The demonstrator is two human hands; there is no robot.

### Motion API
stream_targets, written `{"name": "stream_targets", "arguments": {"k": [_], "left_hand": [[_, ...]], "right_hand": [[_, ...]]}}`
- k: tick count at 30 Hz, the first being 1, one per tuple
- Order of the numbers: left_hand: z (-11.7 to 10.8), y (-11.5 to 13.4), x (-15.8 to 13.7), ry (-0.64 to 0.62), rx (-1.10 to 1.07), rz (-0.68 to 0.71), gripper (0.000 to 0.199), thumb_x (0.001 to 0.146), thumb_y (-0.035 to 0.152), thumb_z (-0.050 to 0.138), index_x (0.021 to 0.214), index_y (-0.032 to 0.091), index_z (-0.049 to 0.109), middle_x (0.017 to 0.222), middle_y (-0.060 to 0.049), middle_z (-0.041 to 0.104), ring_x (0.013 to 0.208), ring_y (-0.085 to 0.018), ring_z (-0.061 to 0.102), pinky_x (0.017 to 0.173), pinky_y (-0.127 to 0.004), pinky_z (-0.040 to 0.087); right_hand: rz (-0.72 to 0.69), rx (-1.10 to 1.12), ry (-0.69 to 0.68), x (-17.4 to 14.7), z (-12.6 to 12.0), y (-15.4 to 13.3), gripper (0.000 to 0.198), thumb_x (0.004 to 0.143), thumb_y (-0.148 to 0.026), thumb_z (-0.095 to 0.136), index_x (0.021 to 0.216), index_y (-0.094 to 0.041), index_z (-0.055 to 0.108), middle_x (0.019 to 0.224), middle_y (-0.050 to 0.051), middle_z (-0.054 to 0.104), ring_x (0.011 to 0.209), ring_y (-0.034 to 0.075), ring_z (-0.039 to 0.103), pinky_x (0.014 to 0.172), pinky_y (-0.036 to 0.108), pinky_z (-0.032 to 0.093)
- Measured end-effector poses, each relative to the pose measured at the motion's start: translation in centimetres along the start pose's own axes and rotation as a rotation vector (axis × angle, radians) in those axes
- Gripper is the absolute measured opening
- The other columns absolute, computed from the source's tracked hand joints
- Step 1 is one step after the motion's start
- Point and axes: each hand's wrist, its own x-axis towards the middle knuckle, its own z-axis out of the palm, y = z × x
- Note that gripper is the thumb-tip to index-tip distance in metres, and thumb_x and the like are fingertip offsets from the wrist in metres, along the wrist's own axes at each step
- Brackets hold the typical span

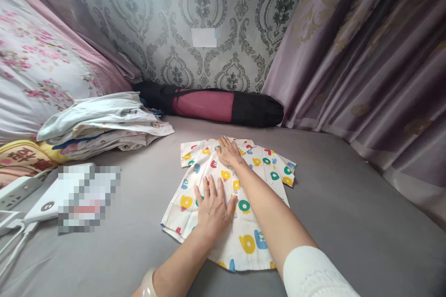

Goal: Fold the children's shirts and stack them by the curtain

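Observation:
A small white short-sleeved shirt [251, 199] with colourful letter prints lies spread out, buttoned front up, on the grey bed sheet [334, 222]. My left hand [214, 209] rests flat on the shirt's left front, its fingers spread apart. Farther up, near the collar, my right hand [228, 152] lies flat with the fingers stretched out. Neither hand grips anything. My right forearm crosses over the shirt's front and covers part of it. The shirt's lower left corner shows a second layer of cloth just beneath.
Folded clothes [104, 120] are piled at the left, beside a floral pillow [38, 55]. Nearer are a white device [59, 190], a power strip [21, 190] and white cables. A black and pink long bag [209, 104] lies along the wall. Purple curtains [365, 46] hang at the right.

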Motion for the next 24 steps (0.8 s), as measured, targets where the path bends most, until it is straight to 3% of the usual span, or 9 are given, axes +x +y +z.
{"name": "stream_targets", "arguments": {"k": [6, 10, 17, 21, 24], "left_hand": [[0.4, -0.1, 0.0, 0.013, -0.028, 0.001, 0.072, 0.094, 0.055, 0.033, 0.143, 0.004, 0.043, 0.15, -0.029, 0.036, 0.143, -0.044, 0.026, 0.111, -0.07, 0.017], [0.8, -0.1, -0.1, 0.062, -0.039, 0.001, 0.074, 0.094, 0.056, 0.03, 0.144, 0.003, 0.042, 0.147, -0.027, 0.041, 0.143, -0.042, 0.027, 0.113, -0.069, 0.015], [0.5, -0.2, 0.1, 0.004, -0.029, -0.016, 0.074, 0.095, 0.053, 0.029, 0.143, -0.001, 0.042, 0.151, -0.027, 0.034, 0.144, -0.04, 0.025, 0.114, -0.065, 0.019], [0.2, -2.1, 1.5, 0.004, -0.027, -0.094, 0.061, 0.096, 0.034, 0.025, 0.144, 0.0, 0.041, 0.152, -0.025, 0.035, 0.144, -0.034, 0.028, 0.116, -0.057, 0.023], [-0.2, -4.1, 2.6, -0.021, -0.019, -0.154, 0.059, 0.095, 0.031, 0.026, 0.144, 0.0, 0.04, 0.152, -0.024, 0.035, 0.144, -0.032, 0.028, 0.116, -0.053, 0.025]], "right_hand": [[-0.085, 0.008, -0.046, -2.1, 0.0, -2.2, 0.063, 0.1, -0.043, 0.016, 0.154, -0.012, 0.023, 0.163, 0.007, 0.011, 0.15, 0.02, 0.001, 0.119, 0.046, -0.006], [-0.21, 0.086, -0.137, -2.9, 0.8, -4.4, 0.067, 0.099, -0.046, 0.016, 0.155, -0.009, 0.019, 0.163, 0.009, 0.011, 0.15, 0.021, 0.004, 0.12, 0.047, -0.002], [-0.099, 0.065, -0.009, -0.1, 1.5, -4.5, 0.065, 0.099, -0.043, 0.014, 0.155, -0.01, 0.02, 0.162, 0.007, 0.015, 0.15, 0.019, 0.008, 0.12, 0.045, 0.001], [-0.129, 0.061, -0.029, -0.6, 1.3, -4.0, 0.064, 0.099, -0.041, 0.014, 0.155, -0.01, 0.02, 0.162, 0.006, 0.014, 0.15, 0.018, 0.008, 0.12, 0.041, 0.002], [-0.18, 0.059, -0.062, -2.6, 1.2, -3.6, 0.063, 0.1, -0.042, 0.015, 0.155, -0.011, 0.021, 0.163, 0.006, 0.014, 0.15, 0.017, 0.008, 0.121, 0.039, 0.002]]}}
